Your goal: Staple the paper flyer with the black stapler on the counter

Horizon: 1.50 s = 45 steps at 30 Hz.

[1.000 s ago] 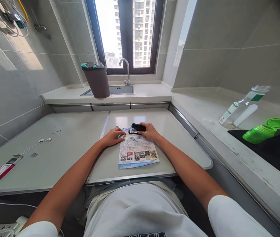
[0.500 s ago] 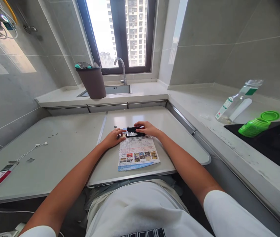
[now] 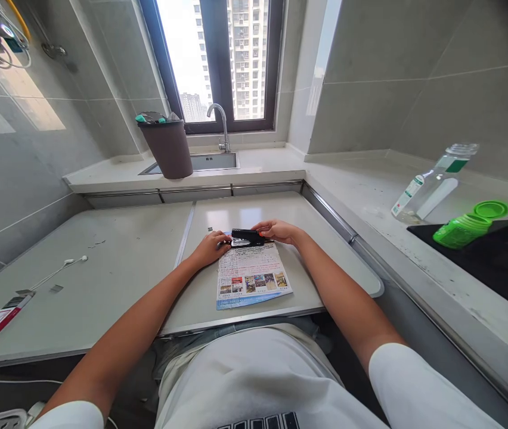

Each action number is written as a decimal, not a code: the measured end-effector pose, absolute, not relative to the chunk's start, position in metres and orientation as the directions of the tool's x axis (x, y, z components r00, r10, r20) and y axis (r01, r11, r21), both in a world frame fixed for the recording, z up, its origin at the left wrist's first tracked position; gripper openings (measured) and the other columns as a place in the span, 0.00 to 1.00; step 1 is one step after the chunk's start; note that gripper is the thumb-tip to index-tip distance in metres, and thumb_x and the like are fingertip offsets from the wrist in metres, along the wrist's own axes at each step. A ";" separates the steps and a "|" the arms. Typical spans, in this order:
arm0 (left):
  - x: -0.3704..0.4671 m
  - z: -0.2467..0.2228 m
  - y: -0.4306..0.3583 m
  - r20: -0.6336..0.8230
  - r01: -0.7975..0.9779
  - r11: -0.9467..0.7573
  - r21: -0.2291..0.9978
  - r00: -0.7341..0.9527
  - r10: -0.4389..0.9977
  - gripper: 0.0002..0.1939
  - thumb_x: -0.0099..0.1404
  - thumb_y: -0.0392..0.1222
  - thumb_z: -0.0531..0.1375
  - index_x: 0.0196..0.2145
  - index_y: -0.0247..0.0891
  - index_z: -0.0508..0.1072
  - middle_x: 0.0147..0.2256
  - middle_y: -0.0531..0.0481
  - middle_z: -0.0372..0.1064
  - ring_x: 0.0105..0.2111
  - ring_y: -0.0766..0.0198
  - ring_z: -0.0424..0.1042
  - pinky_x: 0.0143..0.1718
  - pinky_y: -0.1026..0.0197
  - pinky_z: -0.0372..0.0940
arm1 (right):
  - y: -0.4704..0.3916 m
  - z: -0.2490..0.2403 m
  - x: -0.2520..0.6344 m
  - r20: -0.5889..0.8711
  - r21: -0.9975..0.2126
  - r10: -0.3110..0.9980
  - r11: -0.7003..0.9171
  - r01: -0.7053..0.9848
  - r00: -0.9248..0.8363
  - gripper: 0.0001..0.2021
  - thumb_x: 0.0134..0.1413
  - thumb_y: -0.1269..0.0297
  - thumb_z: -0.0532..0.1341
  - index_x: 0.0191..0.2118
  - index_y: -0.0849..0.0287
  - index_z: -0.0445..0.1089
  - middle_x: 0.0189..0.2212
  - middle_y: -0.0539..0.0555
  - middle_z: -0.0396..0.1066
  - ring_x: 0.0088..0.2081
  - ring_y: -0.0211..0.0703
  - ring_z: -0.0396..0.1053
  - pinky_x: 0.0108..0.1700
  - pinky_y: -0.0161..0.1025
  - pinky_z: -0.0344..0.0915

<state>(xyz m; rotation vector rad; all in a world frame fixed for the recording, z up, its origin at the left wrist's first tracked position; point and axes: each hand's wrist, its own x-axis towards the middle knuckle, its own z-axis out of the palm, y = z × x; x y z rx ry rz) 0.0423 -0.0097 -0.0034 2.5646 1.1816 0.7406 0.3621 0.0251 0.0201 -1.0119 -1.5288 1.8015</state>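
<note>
A black stapler (image 3: 247,238) lies across the top part of a printed leaflet (image 3: 254,269) on the white table, its upper arm raised from its base at the left end. My right hand (image 3: 277,230) is closed around the stapler's right, rear end, thumb and fingers on its top. At the opposite end, my left hand (image 3: 213,248) has its fingers bent against the stapler's left tip and the leaflet's upper left corner. The undersides of the left fingers are hidden. Small photos and a blue band show along the leaflet's lower edge.
White cotton-tipped sticks (image 3: 75,260) and a red-and-white packet (image 3: 1,319) lie on the table's left part. A brown bin (image 3: 169,149) stands by the sink (image 3: 213,161). On the right counter are a clear bottle (image 3: 428,187) and a green container (image 3: 462,231).
My right hand has shifted right along the stapler to its rear end. My left fingers have come in against its left tip. The leaflet and stapler have slid slightly right.
</note>
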 end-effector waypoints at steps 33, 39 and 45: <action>0.036 0.006 -0.010 0.366 0.574 -0.589 0.568 0.465 0.806 0.16 0.67 0.54 0.65 0.43 0.40 0.84 0.41 0.45 0.80 0.36 0.59 0.75 0.41 0.56 0.68 | 0.016 0.028 0.348 0.074 -0.991 0.817 0.125 0.050 -0.572 0.19 0.55 0.59 0.71 0.53 0.57 0.79 0.53 0.58 0.80 0.53 0.48 0.74 0.57 0.43 0.67; 0.037 0.012 -0.013 0.346 0.583 -0.566 0.582 0.453 0.822 0.16 0.66 0.55 0.65 0.41 0.40 0.84 0.40 0.44 0.79 0.36 0.58 0.75 0.39 0.56 0.68 | 0.004 0.023 0.326 0.226 -0.774 0.801 0.494 0.397 -0.555 0.20 0.46 0.63 0.73 0.48 0.59 0.81 0.36 0.50 0.79 0.38 0.43 0.72 0.42 0.37 0.64; 0.033 0.017 -0.012 0.412 0.564 -0.533 0.631 0.338 0.846 0.18 0.67 0.58 0.66 0.40 0.40 0.82 0.39 0.45 0.78 0.40 0.55 0.75 0.47 0.53 0.70 | 0.005 0.024 0.325 0.342 -0.702 0.831 0.536 0.468 -0.439 0.16 0.47 0.67 0.73 0.45 0.58 0.82 0.35 0.50 0.79 0.37 0.43 0.72 0.42 0.37 0.63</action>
